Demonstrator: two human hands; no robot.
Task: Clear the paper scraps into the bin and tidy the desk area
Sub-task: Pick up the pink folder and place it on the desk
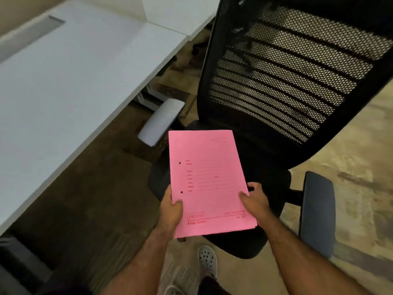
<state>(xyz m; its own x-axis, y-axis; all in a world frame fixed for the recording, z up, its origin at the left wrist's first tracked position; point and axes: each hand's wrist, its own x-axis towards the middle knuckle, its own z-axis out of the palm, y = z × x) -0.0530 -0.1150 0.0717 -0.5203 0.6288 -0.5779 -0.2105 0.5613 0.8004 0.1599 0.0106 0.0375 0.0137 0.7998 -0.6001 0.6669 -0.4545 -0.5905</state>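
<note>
A pink file folder [209, 177] with red printed lines and two punch holes is held flat above the seat of a black office chair [274, 184]. My left hand [171, 209] grips the folder's lower left edge, thumb on top. My right hand [255, 199] grips its lower right edge, thumb on the cover and fingers beneath. No paper scraps and no bin are in view.
A white desk [63, 81] runs along the left, with a grey cable slot near its far end. The chair has a black mesh back [287, 71] and two grey armrests [161, 122] [318, 211]. Brown patterned carpet lies below, and a grey perforated shoe [207, 260] shows at the bottom.
</note>
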